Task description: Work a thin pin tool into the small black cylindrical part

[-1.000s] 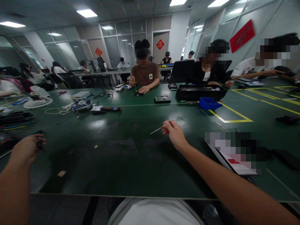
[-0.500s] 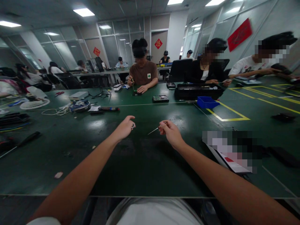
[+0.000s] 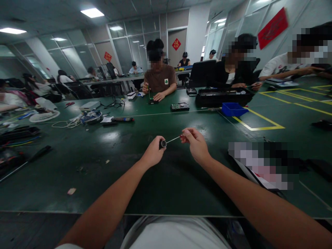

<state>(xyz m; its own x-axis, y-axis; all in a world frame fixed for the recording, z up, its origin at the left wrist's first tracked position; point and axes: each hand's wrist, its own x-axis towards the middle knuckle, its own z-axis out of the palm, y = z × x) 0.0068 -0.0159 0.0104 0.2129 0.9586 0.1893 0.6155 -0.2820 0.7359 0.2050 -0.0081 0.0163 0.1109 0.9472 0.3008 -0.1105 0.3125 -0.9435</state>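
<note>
Forearms [image 3: 111, 204] stretched from the near edge across a green table [image 3: 166, 193]. A pale scrap [image 3: 72, 191] lay on the left, with papers [image 3: 259, 173], partly pixelated, on the right. Farther up the left side lay a screwdriver [image 3: 41, 153], handle toward the middle. The left hand [image 3: 152, 152] was closed around a short black cylinder [image 3: 162, 144], its round end facing the viewer. The right hand [image 3: 195, 143] pinched a thin rod [image 3: 173, 139] between thumb and fingers, its far end pointing left at the cylinder; whether the two touched could not be told. Both things were held near the table's middle. Beyond lay a blue bin [image 3: 233, 110], a hard drive [image 3: 180, 107] and a long black tray [image 3: 224, 98]. Across the table, a person in a brown shirt [image 3: 159, 79] held a tool [image 3: 148, 92] upright.
</note>
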